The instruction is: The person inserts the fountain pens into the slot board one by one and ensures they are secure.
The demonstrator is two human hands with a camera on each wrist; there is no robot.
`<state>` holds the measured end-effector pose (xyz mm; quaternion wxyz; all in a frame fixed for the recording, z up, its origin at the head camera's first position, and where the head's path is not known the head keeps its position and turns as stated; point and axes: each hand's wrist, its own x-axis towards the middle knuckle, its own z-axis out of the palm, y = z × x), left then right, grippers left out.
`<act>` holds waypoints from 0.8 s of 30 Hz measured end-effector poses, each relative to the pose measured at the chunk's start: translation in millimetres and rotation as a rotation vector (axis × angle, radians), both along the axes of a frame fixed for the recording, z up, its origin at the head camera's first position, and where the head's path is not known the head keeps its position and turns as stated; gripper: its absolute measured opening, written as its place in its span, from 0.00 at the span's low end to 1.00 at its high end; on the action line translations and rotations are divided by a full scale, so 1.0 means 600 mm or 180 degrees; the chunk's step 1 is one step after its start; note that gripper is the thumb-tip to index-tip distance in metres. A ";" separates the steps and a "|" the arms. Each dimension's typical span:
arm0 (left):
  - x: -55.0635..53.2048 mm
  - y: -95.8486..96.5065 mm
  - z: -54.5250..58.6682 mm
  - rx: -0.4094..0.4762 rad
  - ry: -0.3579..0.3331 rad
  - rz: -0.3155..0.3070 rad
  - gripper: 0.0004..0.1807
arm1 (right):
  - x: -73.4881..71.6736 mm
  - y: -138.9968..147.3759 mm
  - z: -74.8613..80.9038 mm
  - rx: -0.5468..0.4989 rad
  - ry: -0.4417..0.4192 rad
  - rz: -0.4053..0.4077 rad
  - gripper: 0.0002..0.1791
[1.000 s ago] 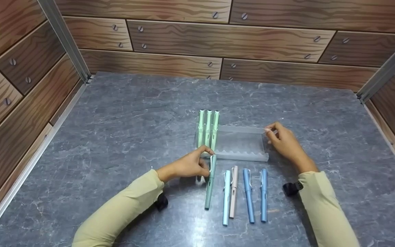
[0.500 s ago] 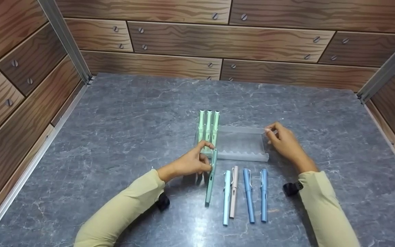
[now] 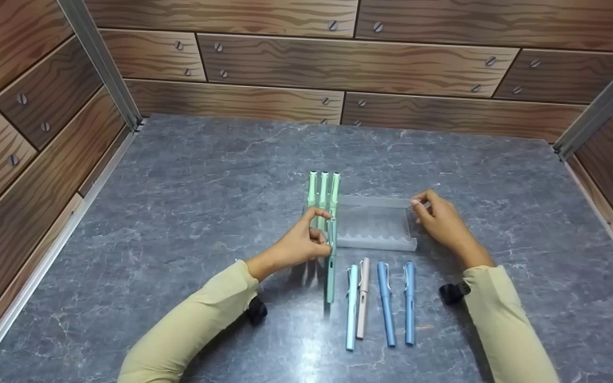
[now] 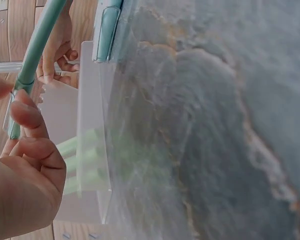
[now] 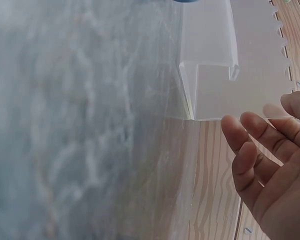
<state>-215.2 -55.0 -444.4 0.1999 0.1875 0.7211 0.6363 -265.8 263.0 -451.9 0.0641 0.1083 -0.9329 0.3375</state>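
My left hand [image 3: 298, 242] pinches a dark green pen [image 3: 331, 276] near its clip end. The pen is raised at a slant, overlapping the front left of a clear plastic pen tray [image 3: 375, 243] in the head view. Three light green pens [image 3: 323, 194] lie side by side in the tray's left part, their far ends past its back edge. At the tray's back right corner, my right hand [image 3: 442, 221] holds the edge between thumb and finger. The right wrist view shows that thumb [image 5: 294, 104] at the notched wall, a fingertip visible through the clear plastic.
In front of the tray lie a light blue pen [image 3: 351, 314], a pinkish-grey pen [image 3: 363, 303] and two blue pens [image 3: 386, 308], clips toward the tray. Wood-patterned walls [image 3: 306, 58] enclose the grey marbled table [image 3: 221, 170] at the back and sides.
My left hand has carried the dark green pen up and away from me toward the tray, lifting it off the table. The right hand and the other pens have stayed put.
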 end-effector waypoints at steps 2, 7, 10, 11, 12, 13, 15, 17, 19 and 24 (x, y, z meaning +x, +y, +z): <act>-0.001 0.002 0.002 0.0044 0.0013 0.0047 0.33 | 0.001 0.000 0.000 -0.0004 0.0007 0.0003 0.13; -0.006 0.007 0.011 0.0095 0.0089 0.0137 0.34 | 0.001 0.001 0.001 -0.0008 0.0027 0.0016 0.13; -0.008 0.009 0.021 0.0092 0.0184 0.0162 0.35 | 0.000 0.001 0.002 0.0016 0.0044 0.0023 0.13; -0.009 0.009 0.024 0.0082 0.0220 0.0172 0.35 | -0.001 0.001 0.002 0.0029 0.0043 0.0023 0.13; -0.010 0.010 0.027 0.0069 0.0262 0.0185 0.35 | -0.001 0.001 0.002 0.0037 0.0044 0.0022 0.13; -0.011 0.011 0.029 0.0052 0.0306 0.0202 0.35 | -0.001 0.001 0.002 0.0037 0.0038 0.0020 0.13; -0.013 0.013 0.034 0.0039 0.0392 0.0242 0.34 | -0.001 0.001 0.001 0.0037 0.0022 0.0026 0.14; -0.016 0.015 0.037 0.0045 0.0491 0.0303 0.35 | -0.002 0.001 0.001 0.0026 0.0004 0.0040 0.14; -0.017 0.017 0.041 0.0059 0.0597 0.0367 0.35 | -0.002 0.001 0.000 0.0011 -0.0006 0.0054 0.15; -0.019 0.021 0.044 0.0032 0.0872 0.0557 0.35 | -0.002 0.000 0.001 0.0024 0.0008 0.0027 0.13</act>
